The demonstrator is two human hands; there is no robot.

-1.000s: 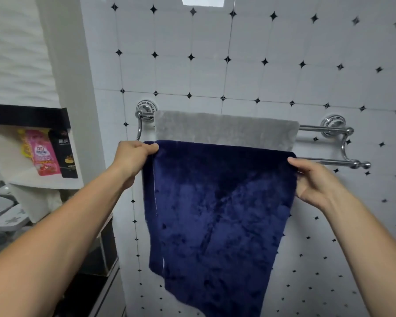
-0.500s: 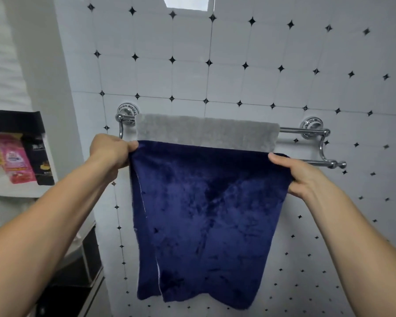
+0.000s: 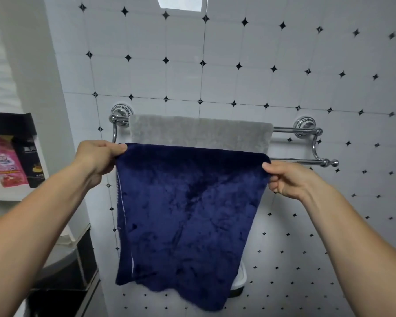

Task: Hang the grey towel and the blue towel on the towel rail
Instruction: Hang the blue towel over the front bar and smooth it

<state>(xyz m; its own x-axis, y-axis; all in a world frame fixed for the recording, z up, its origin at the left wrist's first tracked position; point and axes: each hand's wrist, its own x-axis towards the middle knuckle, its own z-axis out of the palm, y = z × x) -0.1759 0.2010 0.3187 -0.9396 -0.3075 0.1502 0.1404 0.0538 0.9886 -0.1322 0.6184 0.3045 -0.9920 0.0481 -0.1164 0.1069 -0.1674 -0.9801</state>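
Since a second ago the blue towel [image 3: 188,216] barely shifted — you kept your left hand [image 3: 96,159] and right hand [image 3: 288,179] pinching its top corners. Between them it hung over the front towel rail [image 3: 306,161], the grey towel [image 3: 199,132] just behind on the rear bar.

One head camera, close to the wall.
It faces forward and slightly upward at the towel rail [image 3: 295,129], arms reaching in from below.
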